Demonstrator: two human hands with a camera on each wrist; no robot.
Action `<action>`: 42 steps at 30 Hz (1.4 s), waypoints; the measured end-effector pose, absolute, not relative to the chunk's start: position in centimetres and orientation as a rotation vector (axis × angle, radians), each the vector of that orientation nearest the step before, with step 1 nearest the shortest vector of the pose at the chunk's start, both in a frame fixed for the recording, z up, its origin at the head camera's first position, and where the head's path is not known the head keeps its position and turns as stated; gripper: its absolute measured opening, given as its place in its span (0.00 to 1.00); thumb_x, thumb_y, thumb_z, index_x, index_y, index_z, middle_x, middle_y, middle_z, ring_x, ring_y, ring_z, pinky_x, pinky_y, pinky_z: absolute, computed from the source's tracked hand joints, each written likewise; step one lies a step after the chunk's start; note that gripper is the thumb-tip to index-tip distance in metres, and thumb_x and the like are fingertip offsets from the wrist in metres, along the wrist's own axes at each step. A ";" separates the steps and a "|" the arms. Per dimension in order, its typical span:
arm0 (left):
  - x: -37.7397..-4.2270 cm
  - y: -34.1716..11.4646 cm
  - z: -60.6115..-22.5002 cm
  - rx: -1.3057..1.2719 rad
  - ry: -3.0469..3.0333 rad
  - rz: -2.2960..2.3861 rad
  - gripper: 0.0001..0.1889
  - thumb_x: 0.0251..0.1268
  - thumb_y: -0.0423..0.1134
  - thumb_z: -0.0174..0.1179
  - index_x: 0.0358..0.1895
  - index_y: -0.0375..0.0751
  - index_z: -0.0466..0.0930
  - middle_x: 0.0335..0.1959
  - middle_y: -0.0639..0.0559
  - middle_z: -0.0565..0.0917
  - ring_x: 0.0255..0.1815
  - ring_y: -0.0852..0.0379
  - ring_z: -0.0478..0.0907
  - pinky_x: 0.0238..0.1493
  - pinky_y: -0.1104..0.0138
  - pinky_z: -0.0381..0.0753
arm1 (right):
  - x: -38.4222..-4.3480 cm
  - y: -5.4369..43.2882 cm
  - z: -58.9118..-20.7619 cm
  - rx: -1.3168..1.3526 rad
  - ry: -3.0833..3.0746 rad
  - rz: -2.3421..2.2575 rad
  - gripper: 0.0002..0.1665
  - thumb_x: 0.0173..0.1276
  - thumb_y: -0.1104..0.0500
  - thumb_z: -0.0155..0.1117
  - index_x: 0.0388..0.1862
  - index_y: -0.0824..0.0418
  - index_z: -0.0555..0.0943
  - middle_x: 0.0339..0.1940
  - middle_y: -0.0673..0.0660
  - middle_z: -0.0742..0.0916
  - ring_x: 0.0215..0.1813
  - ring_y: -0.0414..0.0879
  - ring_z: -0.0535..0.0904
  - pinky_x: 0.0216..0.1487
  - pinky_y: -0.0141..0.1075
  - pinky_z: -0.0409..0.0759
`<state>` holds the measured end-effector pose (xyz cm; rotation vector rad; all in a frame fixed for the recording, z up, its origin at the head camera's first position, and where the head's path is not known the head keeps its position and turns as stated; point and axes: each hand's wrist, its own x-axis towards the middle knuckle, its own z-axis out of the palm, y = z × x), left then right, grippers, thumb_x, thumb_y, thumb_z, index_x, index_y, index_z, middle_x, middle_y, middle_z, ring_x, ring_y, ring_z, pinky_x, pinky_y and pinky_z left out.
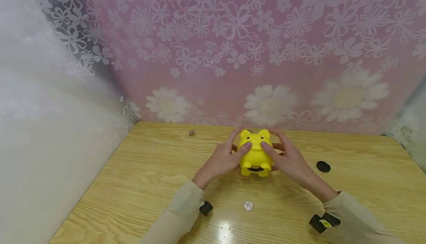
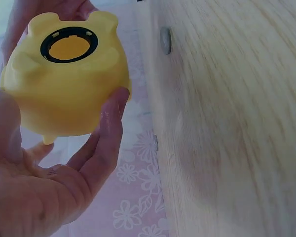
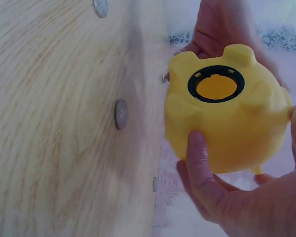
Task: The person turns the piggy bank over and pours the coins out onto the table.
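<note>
A yellow piggy bank (image 1: 256, 157) is held up off the wooden table, its face toward the head camera and its feet pointing down. My left hand (image 1: 224, 159) grips one side and my right hand (image 1: 291, 159) the other, both thumbs lying on the front near the snout. In the wrist views the underside shows a round hole with a black rim (image 3: 192, 89); no plug sits in it. A silver coin (image 3: 121, 114) lies on the table below the bank. Nearer the front lies another coin (image 1: 248, 205).
A black round plug (image 1: 323, 166) lies on the table right of my right hand. Near the back edge at left is a coin (image 1: 191, 133). Flowered pink cloth (image 1: 213, 51) hangs behind the table (image 1: 149, 170), and a pale cloth (image 1: 50, 125) hangs at the left.
</note>
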<state>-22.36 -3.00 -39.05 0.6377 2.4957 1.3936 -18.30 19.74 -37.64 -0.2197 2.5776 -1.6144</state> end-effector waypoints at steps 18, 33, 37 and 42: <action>-22.4 -3.0 -39.5 0.494 2.265 1.509 0.32 0.71 0.71 0.50 0.76 0.83 0.52 0.46 0.41 0.86 0.26 0.44 0.88 0.28 0.51 0.88 | -18.5 19.8 -37.5 -0.136 2.402 -1.598 0.46 0.78 0.37 0.54 0.85 0.48 0.47 0.73 0.76 0.70 0.61 0.63 0.82 0.47 0.52 0.89; -22.4 -3.3 -39.5 0.542 2.173 1.608 0.35 0.72 0.59 0.60 0.74 0.87 0.51 0.70 0.37 0.70 0.43 0.52 0.87 0.46 0.51 0.89 | -18.8 20.7 -37.6 -0.247 2.312 -1.725 0.49 0.76 0.46 0.63 0.85 0.47 0.46 0.82 0.75 0.57 0.75 0.74 0.67 0.57 0.56 0.85; -22.4 -3.3 -39.4 0.614 2.179 1.633 0.37 0.72 0.52 0.64 0.74 0.82 0.51 0.73 0.38 0.67 0.50 0.48 0.86 0.50 0.49 0.88 | -18.6 20.8 -37.7 -0.351 2.371 -1.733 0.47 0.75 0.51 0.66 0.83 0.50 0.50 0.82 0.74 0.57 0.78 0.77 0.60 0.59 0.56 0.84; -22.4 -3.2 -39.5 0.781 2.142 1.740 0.39 0.66 0.35 0.69 0.72 0.66 0.55 0.77 0.44 0.58 0.66 0.40 0.77 0.57 0.54 0.86 | -18.7 20.8 -38.8 -0.665 2.559 -1.752 0.44 0.66 0.65 0.73 0.74 0.57 0.59 0.80 0.66 0.62 0.79 0.77 0.57 0.60 0.64 0.80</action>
